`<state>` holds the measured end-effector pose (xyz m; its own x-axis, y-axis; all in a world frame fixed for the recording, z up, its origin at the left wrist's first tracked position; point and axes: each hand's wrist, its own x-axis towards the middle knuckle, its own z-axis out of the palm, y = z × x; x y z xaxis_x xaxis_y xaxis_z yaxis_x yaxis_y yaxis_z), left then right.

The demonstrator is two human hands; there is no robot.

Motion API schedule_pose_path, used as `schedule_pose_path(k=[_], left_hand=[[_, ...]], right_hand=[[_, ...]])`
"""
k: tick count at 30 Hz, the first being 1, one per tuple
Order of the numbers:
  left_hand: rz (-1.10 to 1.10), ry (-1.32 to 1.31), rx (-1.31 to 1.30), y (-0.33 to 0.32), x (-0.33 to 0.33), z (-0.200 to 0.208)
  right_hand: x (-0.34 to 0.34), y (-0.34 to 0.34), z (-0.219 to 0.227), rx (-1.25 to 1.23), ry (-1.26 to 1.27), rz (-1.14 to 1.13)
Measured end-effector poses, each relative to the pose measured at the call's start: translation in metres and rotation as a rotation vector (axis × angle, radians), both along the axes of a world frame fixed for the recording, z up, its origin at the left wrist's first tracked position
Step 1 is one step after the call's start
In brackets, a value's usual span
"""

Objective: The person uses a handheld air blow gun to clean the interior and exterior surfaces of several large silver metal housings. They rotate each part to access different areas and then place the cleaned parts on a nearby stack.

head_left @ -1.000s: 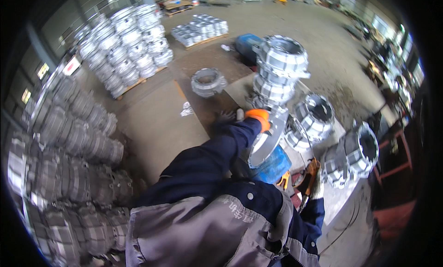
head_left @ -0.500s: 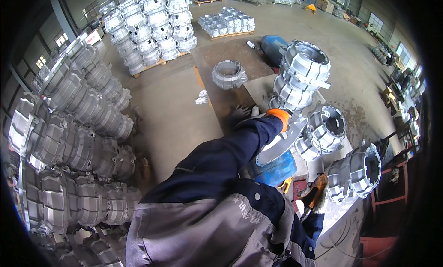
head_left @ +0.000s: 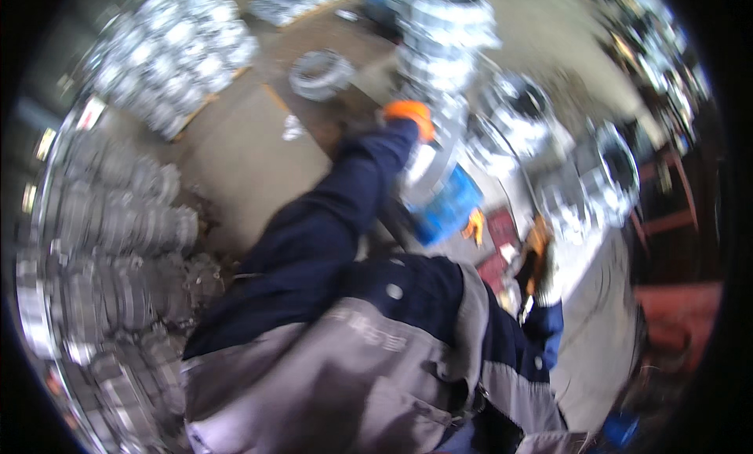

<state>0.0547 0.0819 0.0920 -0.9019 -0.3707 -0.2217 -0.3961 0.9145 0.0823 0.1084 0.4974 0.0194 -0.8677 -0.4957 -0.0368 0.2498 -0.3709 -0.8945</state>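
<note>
Your right hand (head_left: 551, 277) is wrapped round an orange tool (head_left: 536, 254). Can't tell your left hand's (head_left: 410, 118) grip, fingers hidden; metal housing stack (head_left: 441, 50) just beyond it.

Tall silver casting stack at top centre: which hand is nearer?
Left. The left hand is close to the lower end of the casting stack, contact unclear; the right hand, holding an orange tool, is farther off at lower right.
</note>
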Motion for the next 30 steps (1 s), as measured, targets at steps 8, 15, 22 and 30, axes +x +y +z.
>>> schedule_pose_path(k=[8,15,22,30], left_hand=[[0.031,-0.081,-0.077,-0.007,-0.021,-0.004],[-0.059,-0.086,-0.251,-0.028,-0.039,-0.033],[-0.026,-0.182,-0.349,-0.046,-0.062,-0.046],[-0.074,-0.214,-0.419,-0.026,-0.057,-0.039]], right_hand=[[0.066,-0.02,0.061,0.077,-0.378,-0.086],[0.082,0.001,0.04,0.179,-0.438,0.164],[0.095,0.002,0.014,0.291,-0.399,0.157],[0.138,-0.008,-0.003,0.229,-0.427,0.188]])
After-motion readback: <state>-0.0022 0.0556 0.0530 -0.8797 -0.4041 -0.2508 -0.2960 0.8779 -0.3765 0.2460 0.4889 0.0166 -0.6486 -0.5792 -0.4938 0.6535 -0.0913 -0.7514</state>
